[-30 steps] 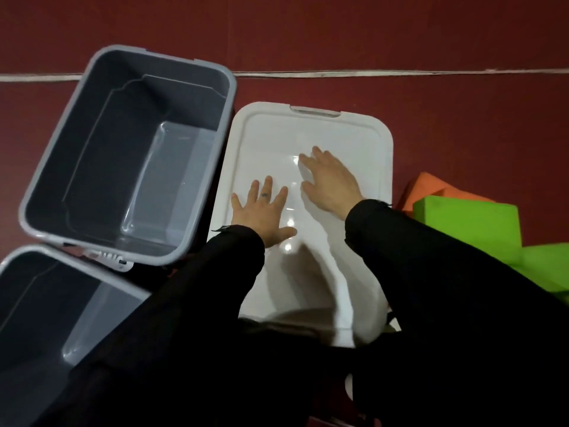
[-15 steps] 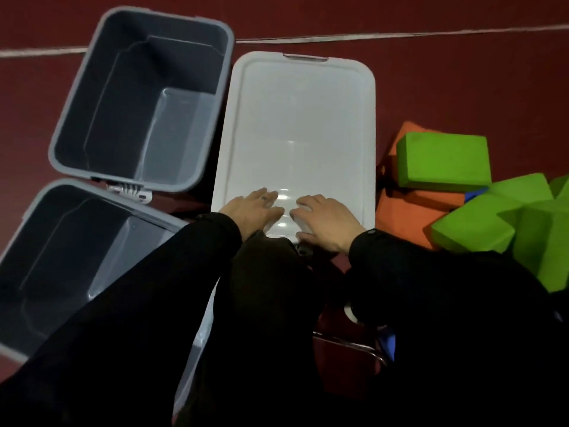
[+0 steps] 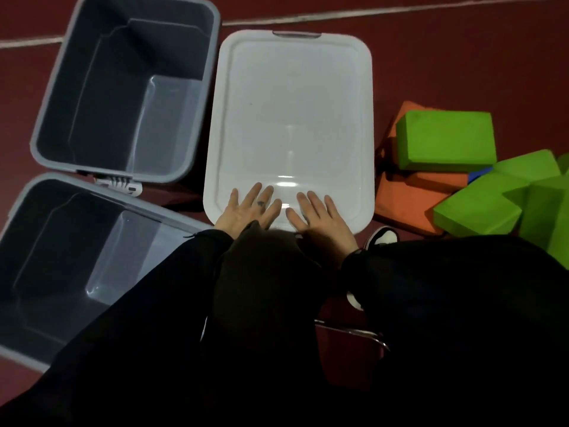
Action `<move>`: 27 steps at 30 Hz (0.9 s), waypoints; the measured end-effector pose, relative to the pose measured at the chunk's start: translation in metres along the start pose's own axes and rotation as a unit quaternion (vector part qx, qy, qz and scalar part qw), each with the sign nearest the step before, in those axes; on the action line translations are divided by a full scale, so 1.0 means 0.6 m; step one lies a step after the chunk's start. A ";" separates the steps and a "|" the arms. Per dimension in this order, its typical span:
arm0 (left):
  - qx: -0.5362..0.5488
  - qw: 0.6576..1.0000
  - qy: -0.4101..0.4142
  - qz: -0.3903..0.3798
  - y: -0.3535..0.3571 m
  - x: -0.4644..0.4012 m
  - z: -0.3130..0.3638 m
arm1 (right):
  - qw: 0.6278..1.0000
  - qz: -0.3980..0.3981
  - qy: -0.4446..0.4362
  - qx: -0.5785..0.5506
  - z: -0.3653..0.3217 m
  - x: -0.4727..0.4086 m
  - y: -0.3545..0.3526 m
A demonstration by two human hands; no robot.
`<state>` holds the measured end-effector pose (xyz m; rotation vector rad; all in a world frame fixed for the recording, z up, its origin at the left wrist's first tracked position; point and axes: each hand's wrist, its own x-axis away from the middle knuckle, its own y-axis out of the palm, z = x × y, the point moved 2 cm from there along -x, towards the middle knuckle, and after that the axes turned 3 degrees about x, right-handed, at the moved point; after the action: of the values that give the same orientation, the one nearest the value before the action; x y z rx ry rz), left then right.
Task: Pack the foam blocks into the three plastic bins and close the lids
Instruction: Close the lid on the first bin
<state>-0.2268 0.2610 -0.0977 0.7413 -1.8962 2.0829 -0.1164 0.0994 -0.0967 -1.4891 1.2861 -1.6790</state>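
On white lid (image 3: 289, 118): both hands flat.

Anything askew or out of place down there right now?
The far gray bin sits skewed beside the lidded bin; green blocks and orange blocks lie in a loose heap on the floor.

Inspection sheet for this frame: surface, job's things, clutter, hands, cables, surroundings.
Surface: dark red floor with a pale line.
Job's things: white lid on one bin; two grey bins open, no blocks inside; green blocks and orange blocks piled at right.
Clutter: nothing seen.
Hands: left hand and right hand flat on the lid's near edge.
Cables: nothing seen.
Surroundings: shoe tip beside the lid.
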 end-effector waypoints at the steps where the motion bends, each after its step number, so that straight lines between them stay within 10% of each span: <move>1: 0.005 1.000 -0.001 0.008 -0.002 0.001 0.002 | 1.000 -0.003 0.005 0.004 -0.003 0.000 0.001; 15: 0.036 0.999 -0.009 -0.022 0.006 0.010 0.002 | 0.996 0.030 -0.018 0.087 0.011 -0.016 0.037; 27: 0.090 0.996 0.014 -0.019 -0.013 0.003 -0.025 | 0.992 -0.091 -0.042 -0.071 0.053 -0.023 -0.024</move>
<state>-0.2279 0.2766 -0.0908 0.7751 -1.6820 2.2495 -0.0803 0.1076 -0.0916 -1.7895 1.2816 -1.6447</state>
